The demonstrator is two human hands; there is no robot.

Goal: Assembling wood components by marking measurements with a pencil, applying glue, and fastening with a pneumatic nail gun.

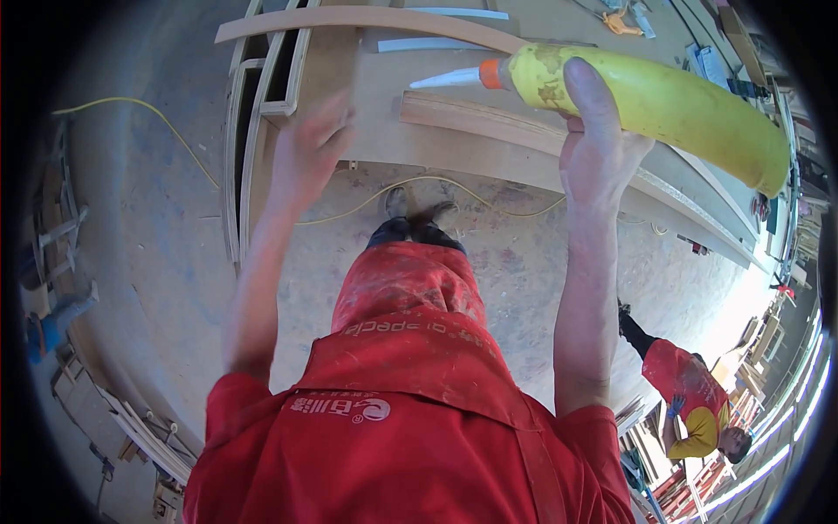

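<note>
My right hand (602, 148) is wrapped round a big yellow glue bottle (672, 105), held on its side over the workbench (375, 131). The bottle has an orange collar (490, 74) and a white pointed nozzle (447, 79) aimed left. Motion blurs my left hand (314, 153), which is raised near the left end of the bench; its fingers are smeared. Beyond the nozzle, a long curved wooden strip (375, 17) crosses the bench. A thicker wooden piece (480, 118) lies below the nozzle and runs behind my right hand.
Pale strips (428, 44) lie on the bench. Open wooden frames (262, 131) stand at its left end. A yellow hose (375, 196) trails across the floor near my feet. At lower right, another person (690, 393) in a red apron stands near stacked wood. An orange tool (621, 22) lies far right.
</note>
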